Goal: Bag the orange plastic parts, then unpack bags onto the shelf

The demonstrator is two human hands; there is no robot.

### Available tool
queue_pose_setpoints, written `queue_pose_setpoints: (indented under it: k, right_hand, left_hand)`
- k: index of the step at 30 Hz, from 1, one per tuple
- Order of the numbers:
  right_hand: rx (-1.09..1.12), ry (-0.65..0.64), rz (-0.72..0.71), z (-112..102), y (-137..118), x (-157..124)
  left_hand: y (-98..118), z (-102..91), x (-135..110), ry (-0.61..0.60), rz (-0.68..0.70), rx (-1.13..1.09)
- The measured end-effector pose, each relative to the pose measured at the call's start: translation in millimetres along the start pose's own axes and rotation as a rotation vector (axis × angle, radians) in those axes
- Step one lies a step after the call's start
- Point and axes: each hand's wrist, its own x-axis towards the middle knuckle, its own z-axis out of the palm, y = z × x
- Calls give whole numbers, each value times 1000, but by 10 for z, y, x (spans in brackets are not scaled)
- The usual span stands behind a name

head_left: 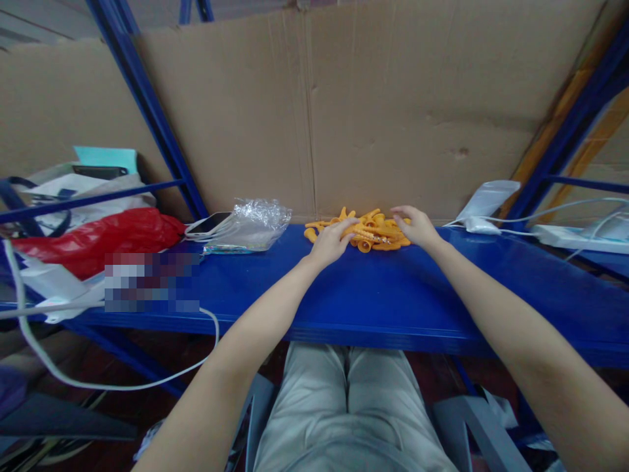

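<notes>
A heap of small orange-yellow plastic horn-shaped pieces (376, 231) lies on the blue shelf top (373, 288), close to the cardboard behind it. At the heap's left side is my left hand (330, 242), with its fingers stretched over the pieces and touching them. My right hand (417, 226) is at the right end of the heap, its fingers apart and slightly curved. No piece is visibly gripped by either hand, though some fingertips are hard to make out against the heap.
Left of the heap are a clear plastic packet (255, 229), a phone (213, 223) with a white cable, and a red plastic bag (108, 239). A white pouch (486, 203) and a power strip (584, 237) are on the right. Blue posts (147, 98) frame the cardboard wall (393, 105).
</notes>
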Motion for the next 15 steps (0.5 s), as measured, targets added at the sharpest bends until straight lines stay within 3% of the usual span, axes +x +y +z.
queue_pose_setpoints:
  k: [4,6,10,15]
  right_hand:
    - [148,-34,-97,50,-363,3]
    - [290,-112,-76,91,-559,-5]
    - [649,-337,81,174,-848,-50]
    - [859,-430,271,162,-960,-107]
  left_hand:
    - [5,-22,6,-26,9,1]
    - [6,-27,8,-27,23,-12]
    - [-6,-19,12,-20,62,-43]
    - [-44,11,11,1,126,-68]
